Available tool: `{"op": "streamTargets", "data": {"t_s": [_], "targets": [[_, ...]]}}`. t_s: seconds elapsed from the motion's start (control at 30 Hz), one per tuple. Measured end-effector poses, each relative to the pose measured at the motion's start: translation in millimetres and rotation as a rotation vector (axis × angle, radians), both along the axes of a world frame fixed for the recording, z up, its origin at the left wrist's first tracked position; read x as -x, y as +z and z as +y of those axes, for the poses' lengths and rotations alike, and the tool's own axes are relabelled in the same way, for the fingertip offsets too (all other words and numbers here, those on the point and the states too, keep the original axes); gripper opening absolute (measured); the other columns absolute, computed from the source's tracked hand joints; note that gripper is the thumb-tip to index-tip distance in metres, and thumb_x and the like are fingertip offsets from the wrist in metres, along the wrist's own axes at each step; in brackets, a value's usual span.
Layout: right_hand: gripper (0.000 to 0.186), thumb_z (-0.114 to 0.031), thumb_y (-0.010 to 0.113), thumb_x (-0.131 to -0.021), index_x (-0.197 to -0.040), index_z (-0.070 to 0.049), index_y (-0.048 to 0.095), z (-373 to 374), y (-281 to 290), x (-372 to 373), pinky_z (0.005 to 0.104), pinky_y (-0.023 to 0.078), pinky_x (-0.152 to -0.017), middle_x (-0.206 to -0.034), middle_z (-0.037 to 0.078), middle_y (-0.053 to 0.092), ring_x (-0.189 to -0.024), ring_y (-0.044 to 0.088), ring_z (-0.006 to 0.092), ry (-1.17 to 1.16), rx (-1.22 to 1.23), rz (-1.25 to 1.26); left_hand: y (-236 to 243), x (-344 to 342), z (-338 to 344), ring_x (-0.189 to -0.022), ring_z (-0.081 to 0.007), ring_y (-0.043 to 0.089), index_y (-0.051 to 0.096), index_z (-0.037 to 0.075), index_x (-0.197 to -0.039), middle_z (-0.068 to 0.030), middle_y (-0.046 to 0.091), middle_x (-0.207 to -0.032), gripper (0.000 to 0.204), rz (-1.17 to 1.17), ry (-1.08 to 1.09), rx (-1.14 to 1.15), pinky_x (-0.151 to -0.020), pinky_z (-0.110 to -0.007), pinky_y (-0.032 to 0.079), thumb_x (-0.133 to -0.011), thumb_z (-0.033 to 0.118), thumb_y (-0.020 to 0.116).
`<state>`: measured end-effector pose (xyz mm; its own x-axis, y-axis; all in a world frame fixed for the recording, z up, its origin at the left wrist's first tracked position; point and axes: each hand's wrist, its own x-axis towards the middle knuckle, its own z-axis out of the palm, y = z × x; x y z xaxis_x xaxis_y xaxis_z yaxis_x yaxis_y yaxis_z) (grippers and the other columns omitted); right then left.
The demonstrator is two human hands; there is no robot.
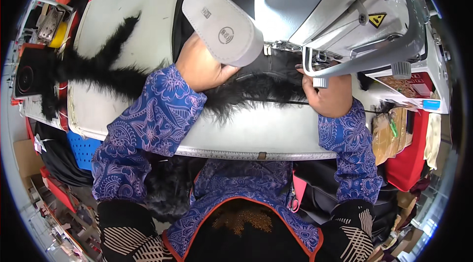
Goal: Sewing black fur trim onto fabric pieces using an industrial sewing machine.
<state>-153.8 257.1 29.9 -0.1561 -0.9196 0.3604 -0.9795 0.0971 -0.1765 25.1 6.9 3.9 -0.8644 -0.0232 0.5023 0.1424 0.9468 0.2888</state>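
Observation:
Black fabric with a long fur edge (268,86) lies on the white sewing table (246,131), partly beneath the sewing machine (340,13). On its left side my left hand (203,69) is closed on the black fabric, thumb along it; a pale lamp-like head (224,25) hides most of those fingers. My right hand (331,95) grips the fabric's right end with bent fingers, close below the machine's grey curved guard (389,57), which covers part of the fingertips. A dark fur strip (106,72) trails off leftward over the table.
A ruler strip (261,155) runs along the table's front edge. At far left stand a black speaker-like box (27,77) and a yellow roll (59,34). Packaged items (391,134) and a red bag (410,161) are at right. Dark fur (170,185) hangs below the table.

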Motion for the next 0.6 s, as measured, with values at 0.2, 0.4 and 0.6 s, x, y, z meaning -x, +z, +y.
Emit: {"op": "streamTargets", "data": {"t_s": [0.2, 0.4, 0.6], "targets": [[0.035, 0.002, 0.072, -0.077, -0.112, -0.005, 0.072, -10, -5, -17, 0.0420, 0.052, -0.092, -0.107, 0.010, 0.070, -0.113, 0.065, 0.0324, 0.169, -0.006, -0.270, 22, -3, 23, -0.116, -0.0360, 0.061, 0.066, 0.003, -0.120, -0.0152, 0.063, -0.125, 0.052, -0.171, -0.306, -0.054, -0.100, -0.043, 0.051, -0.073, 0.021, 0.080], [0.028, -0.022, 0.072, -0.085, -0.106, -0.003, 0.069, -13, -2, -16, 0.0418, 0.052, -0.086, -0.105, 0.015, 0.068, -0.099, 0.063, 0.0353, 0.030, 0.011, -0.149, 30, -19, 28, -0.117, -0.0334, 0.060, 0.068, 0.002, -0.109, -0.0121, 0.064, -0.121, 0.042, -0.358, -0.239, -0.074, -0.098, -0.042, 0.052, -0.069, 0.009, 0.078], [0.033, -0.012, 0.075, -0.085, -0.116, -0.003, 0.070, -12, 0, -21, 0.0445, 0.049, -0.101, -0.118, 0.015, 0.069, -0.115, 0.064, 0.0331, 0.003, -0.036, -0.211, 23, -22, 49, -0.096, -0.0255, 0.071, 0.064, 0.001, -0.109, -0.0147, 0.065, -0.124, 0.034, -0.264, -0.174, 0.011, -0.078, -0.035, 0.060, -0.077, 0.008, 0.070]]}}
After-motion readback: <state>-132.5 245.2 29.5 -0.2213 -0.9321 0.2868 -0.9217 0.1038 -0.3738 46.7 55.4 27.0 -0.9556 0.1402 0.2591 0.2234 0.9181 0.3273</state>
